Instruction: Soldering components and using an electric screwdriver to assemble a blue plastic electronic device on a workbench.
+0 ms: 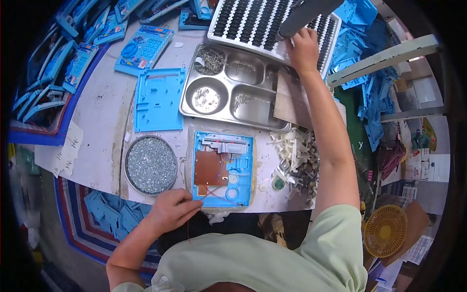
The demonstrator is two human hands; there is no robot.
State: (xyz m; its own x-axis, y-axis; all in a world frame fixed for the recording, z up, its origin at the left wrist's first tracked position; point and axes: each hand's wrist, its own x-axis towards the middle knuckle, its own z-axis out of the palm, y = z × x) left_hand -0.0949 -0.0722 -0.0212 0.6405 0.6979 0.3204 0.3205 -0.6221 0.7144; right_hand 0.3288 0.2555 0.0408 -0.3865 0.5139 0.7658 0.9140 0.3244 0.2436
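**benchwatcher:** So what's each hand up to here?

**solderfan:** Left hand sits at the near edge of the table, fingers pinched together on a thin red wire that runs off the lower left corner of the open blue casing. That casing lies flat right in front of the person, with a brown circuit board inside it.

**benchwatcher:** And the right?

**solderfan:** Right hand is stretched way out to the far side, resting on the white tray of small black parts, next to a dark grey bar. Can't tell whether its grip is closed on anything.

**benchwatcher:** What else is lying around?

**solderfan:** A round tin of tiny screws just left of the casing, a steel compartment tray behind it, an empty blue back cover beside that tray, and a heap of small white plastic bits to the right. Finished blue calculators are stacked at the far left.
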